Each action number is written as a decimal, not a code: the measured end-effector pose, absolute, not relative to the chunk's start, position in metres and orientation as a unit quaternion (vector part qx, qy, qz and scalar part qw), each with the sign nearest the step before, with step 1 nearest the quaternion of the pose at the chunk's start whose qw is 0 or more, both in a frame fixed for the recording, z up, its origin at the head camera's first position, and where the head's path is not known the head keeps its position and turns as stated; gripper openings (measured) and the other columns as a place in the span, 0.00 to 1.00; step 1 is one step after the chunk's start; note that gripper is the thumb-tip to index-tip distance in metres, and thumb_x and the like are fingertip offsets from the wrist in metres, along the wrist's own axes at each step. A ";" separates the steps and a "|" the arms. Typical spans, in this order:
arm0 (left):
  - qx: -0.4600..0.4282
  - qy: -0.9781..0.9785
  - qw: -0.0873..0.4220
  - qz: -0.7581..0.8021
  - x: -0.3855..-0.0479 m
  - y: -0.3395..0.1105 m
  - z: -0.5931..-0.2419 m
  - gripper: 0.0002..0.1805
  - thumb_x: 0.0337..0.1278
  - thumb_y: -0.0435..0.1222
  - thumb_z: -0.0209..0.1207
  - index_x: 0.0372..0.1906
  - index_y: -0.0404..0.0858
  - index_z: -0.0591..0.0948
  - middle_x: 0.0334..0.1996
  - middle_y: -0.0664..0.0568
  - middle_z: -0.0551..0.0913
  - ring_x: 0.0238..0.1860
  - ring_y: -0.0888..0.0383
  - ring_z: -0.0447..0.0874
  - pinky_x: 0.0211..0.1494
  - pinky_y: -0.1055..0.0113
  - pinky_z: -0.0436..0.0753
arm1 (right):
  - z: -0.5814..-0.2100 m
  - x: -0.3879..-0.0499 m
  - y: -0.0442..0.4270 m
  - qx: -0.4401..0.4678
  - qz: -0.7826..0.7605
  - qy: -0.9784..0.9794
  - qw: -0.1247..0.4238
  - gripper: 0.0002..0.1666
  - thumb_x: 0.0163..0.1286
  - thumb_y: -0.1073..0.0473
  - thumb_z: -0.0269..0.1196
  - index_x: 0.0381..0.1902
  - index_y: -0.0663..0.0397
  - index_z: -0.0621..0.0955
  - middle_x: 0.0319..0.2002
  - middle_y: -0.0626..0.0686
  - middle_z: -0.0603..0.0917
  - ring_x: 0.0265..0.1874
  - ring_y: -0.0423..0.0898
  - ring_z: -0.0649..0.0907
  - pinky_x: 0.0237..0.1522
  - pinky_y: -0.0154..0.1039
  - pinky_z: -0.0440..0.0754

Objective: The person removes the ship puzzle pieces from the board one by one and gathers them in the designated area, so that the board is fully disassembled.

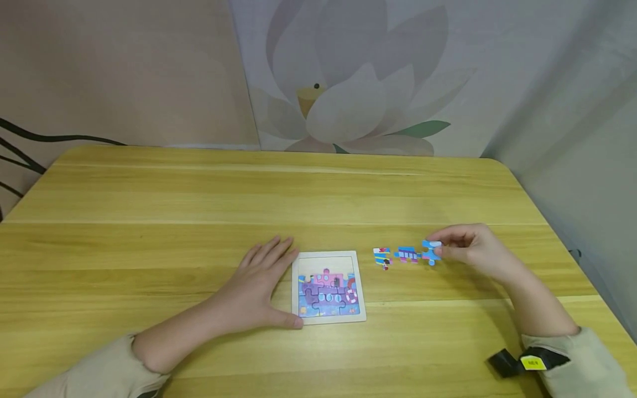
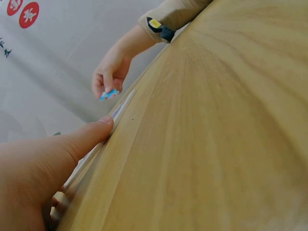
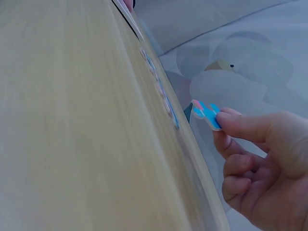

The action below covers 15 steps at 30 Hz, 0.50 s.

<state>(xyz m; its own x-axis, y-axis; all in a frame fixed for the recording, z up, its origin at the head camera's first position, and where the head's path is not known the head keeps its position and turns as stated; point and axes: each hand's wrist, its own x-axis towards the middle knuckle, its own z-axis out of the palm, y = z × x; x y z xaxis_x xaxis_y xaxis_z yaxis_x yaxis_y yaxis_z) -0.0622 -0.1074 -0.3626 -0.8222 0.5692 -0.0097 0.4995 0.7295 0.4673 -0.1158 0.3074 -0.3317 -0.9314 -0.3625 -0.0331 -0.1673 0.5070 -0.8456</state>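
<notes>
A square puzzle tray [image 1: 328, 319] with a pale frame lies on the table, its lower part filled with jigsaw pieces of a purple and pink boat picture. Along its top is a strip of bare board. My left hand [image 1: 254, 290] rests at the tray's left side with fingers spread, the thumb on the lower left corner and the index fingertip by the upper left one. To the right, my right hand [image 1: 475, 249] pinches a blue jigsaw piece [image 3: 207, 114] between thumb and finger, raised above the table in the right wrist view.
Two loose jigsaw pieces lie between tray and right hand: a striped one with red and yellow [image 1: 382, 256], and a blue-purple one [image 1: 407, 254]. The wooden table [image 1: 199, 193] meets a flower-printed curtain [image 1: 348, 83] behind. A black strap [image 1: 544, 359] circles the right sleeve.
</notes>
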 end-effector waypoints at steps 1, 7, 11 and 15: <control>0.288 0.927 0.076 0.228 -0.062 -0.107 -0.363 0.67 0.33 0.74 0.59 0.75 0.36 0.54 0.75 0.44 0.44 0.74 0.46 0.36 0.71 0.46 0.36 | -0.332 -0.116 0.308 -0.151 -0.471 0.862 0.109 0.13 0.63 0.68 0.65 0.45 0.67 0.83 0.31 0.51 0.85 0.25 0.43 0.78 0.26 0.34 0.78; 0.289 0.926 0.076 0.230 -0.062 -0.107 -0.362 0.67 0.33 0.74 0.59 0.74 0.36 0.54 0.75 0.44 0.44 0.74 0.45 0.36 0.71 0.46 0.36 | -0.335 -0.118 0.313 -0.142 -0.458 0.869 0.124 0.13 0.64 0.66 0.65 0.46 0.67 0.83 0.31 0.51 0.85 0.27 0.42 0.78 0.27 0.34 0.78; 0.287 0.927 0.077 0.230 -0.062 -0.107 -0.362 0.67 0.33 0.74 0.59 0.74 0.36 0.54 0.75 0.44 0.44 0.74 0.46 0.36 0.71 0.46 0.36 | -0.338 -0.120 0.315 -0.141 -0.451 0.872 0.130 0.13 0.64 0.66 0.64 0.46 0.67 0.83 0.30 0.51 0.84 0.26 0.41 0.77 0.26 0.34 0.76; 0.286 0.927 0.077 0.232 -0.062 -0.107 -0.362 0.67 0.33 0.74 0.59 0.74 0.36 0.54 0.75 0.45 0.44 0.74 0.46 0.35 0.71 0.46 0.36 | -0.341 -0.122 0.316 -0.141 -0.444 0.875 0.130 0.13 0.65 0.66 0.64 0.46 0.66 0.84 0.31 0.52 0.84 0.26 0.40 0.76 0.25 0.33 0.76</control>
<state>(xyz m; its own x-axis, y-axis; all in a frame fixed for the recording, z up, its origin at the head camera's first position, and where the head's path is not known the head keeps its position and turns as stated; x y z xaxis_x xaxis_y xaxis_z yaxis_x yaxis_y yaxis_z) -0.0617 -0.1073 -0.3625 -0.8243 0.5661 -0.0092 0.4952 0.7288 0.4729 -0.1216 0.3163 -0.3410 -0.9265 -0.3622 -0.1022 -0.1312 0.5655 -0.8142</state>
